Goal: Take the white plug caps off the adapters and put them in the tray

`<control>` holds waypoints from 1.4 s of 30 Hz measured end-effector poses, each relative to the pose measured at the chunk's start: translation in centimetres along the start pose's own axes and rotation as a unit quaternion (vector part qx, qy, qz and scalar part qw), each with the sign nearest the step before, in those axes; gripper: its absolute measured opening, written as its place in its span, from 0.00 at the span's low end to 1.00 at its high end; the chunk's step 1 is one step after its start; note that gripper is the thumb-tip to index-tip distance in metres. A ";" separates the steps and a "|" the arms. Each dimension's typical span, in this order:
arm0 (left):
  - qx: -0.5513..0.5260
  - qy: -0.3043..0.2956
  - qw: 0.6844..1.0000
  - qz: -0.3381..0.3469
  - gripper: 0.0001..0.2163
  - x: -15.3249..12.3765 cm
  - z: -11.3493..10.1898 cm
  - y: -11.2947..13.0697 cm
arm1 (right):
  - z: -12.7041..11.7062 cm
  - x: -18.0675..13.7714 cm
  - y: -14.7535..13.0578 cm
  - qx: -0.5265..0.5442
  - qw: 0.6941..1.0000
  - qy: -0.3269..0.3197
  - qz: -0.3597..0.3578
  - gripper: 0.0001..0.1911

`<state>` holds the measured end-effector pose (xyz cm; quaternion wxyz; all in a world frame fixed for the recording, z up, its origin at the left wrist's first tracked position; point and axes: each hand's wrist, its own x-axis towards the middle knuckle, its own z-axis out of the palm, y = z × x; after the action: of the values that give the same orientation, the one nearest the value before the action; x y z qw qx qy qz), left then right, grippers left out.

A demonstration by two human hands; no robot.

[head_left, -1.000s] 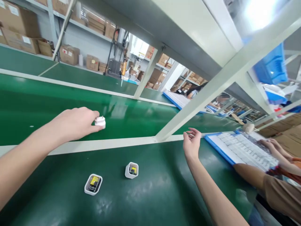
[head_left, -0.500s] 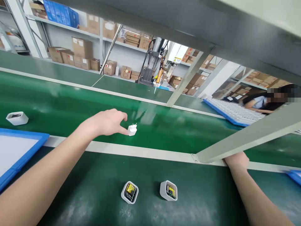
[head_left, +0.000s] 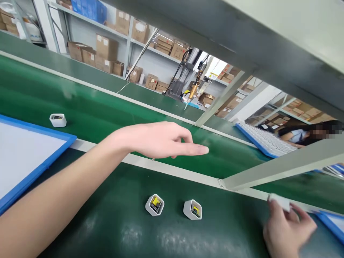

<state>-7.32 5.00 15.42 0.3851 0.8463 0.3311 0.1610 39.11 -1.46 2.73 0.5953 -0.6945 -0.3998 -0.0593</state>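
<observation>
My left hand [head_left: 166, 139] reaches over the green conveyor belt, its thumb stretched out and its fingers loosely bent, with nothing visible in its grasp. The white plug piece seen earlier on the belt is out of sight. At the lower right, my right hand [head_left: 287, 225] pinches a white charger housing [head_left: 279, 202] between thumb and fingers; motion blurs it. On the dark green bench between the hands rest two white charger housings, a left one [head_left: 147, 207] and a right one [head_left: 188, 210], open ends showing yellow and black electronic parts.
Another white housing [head_left: 58, 122] rides on the belt at left. Blue-rimmed trays lie at left [head_left: 60, 143] and right [head_left: 331, 226]. A slanting metal post [head_left: 268, 173] stands by my right hand, under an overhead beam [head_left: 215, 39]. Across the belt are a dispensing machine [head_left: 185, 75] and a person.
My left hand has moved right along the belt, past where the plug piece lay. My right hand has come out from behind the post, now holding a white housing. The left belt housing has shifted right.
</observation>
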 end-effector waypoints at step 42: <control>0.246 -0.244 0.938 0.031 0.08 1.8 12.9 2.4 | 0.0 -12.8 -11.7 0.156 0.781 -0.571 -0.198 0.19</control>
<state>1.85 -1.99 8.87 0.2287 0.9378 0.2296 -0.1248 23.20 -7.94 4.67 0.3337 -0.4038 -0.7992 0.2946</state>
